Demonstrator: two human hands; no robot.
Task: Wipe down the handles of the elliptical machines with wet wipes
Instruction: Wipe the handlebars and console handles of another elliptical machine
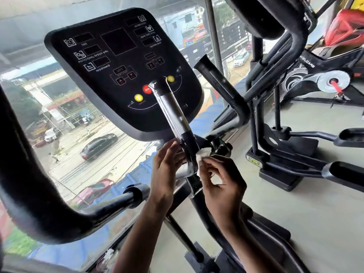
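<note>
A black elliptical handle (173,111), wrapped in clear plastic, rises in front of the console (122,62). A white wet wipe (201,154) is wrapped round the handle's lower part. My left hand (164,170) holds the wipe against the left side of the handle. My right hand (220,182) pinches the wipe's other end on the right side. Part of the wipe is hidden behind the handle and my fingers.
A second upright handle (218,81) stands to the right. A thick curved black arm (33,194) sweeps across the lower left, with a short grip (132,196) beside my left forearm. Another machine (291,150) stands at right. A large window (78,154) lies straight ahead.
</note>
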